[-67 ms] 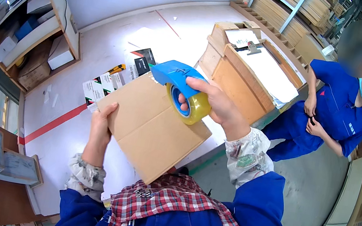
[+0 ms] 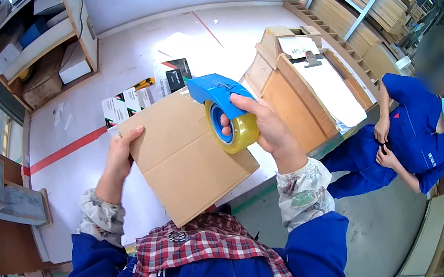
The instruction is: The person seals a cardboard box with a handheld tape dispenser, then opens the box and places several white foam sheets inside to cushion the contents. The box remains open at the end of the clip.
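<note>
A brown cardboard box (image 2: 188, 162) is held up in front of me, over the near edge of the white table. My left hand (image 2: 124, 148) grips its left edge, thumb on the upper face and the other fingers hidden beneath. Around a blue tape dispenser (image 2: 215, 90) my right hand (image 2: 263, 123) is closed, with fingertips through the middle of the roll. The dispenser carries a thick roll of yellowish clear tape (image 2: 245, 133) and lies over the far right part of the box. Whether tape sticks to the cardboard I cannot tell.
Printed cartons (image 2: 120, 109) and a yellow utility knife (image 2: 144, 84) lie beyond the box on the white table (image 2: 76, 124). At right stands a wooden stand (image 2: 294, 101) with a clipboard (image 2: 327, 83). A person in blue (image 2: 413, 131) stands beyond it. Wooden shelves (image 2: 54, 44) are at left.
</note>
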Tool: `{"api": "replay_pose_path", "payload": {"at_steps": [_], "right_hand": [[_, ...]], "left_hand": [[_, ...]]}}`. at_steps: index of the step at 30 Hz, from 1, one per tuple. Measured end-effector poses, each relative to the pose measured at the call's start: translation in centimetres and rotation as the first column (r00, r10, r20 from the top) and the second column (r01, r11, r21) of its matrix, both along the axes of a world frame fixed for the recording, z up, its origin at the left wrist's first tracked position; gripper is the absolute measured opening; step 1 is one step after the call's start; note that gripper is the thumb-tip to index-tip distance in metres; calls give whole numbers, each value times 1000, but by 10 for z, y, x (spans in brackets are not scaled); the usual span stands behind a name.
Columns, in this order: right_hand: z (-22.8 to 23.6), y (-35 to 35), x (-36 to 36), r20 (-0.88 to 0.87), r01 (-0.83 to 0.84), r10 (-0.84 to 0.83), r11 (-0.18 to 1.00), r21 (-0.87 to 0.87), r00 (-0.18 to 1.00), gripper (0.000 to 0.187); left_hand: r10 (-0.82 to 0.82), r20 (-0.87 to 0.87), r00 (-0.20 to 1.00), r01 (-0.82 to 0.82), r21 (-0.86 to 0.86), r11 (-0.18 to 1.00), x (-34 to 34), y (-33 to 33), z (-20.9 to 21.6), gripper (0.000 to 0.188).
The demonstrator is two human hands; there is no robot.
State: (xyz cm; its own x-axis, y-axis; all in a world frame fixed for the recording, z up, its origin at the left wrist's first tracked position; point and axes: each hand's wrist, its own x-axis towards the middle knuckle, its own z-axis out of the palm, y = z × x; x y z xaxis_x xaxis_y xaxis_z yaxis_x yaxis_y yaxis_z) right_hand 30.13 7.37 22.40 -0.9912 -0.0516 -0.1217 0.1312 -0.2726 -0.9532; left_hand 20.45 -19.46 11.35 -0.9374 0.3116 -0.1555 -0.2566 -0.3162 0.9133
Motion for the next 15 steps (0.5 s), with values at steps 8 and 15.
{"api": "replay_pose_path", "payload": {"at_steps": [8, 15], "right_hand": [[-2, -13, 12, -26, 7, -5, 996, 90, 1000, 32], [4, -18, 11, 15, 26, -27, 994, 103, 1000, 29]], "left_hand": [[-452, -685, 571, -610, -723, 325, -25, 24, 99, 32], [-818, -359, 450, 379, -752, 539, -125, 149, 56, 35]]}}
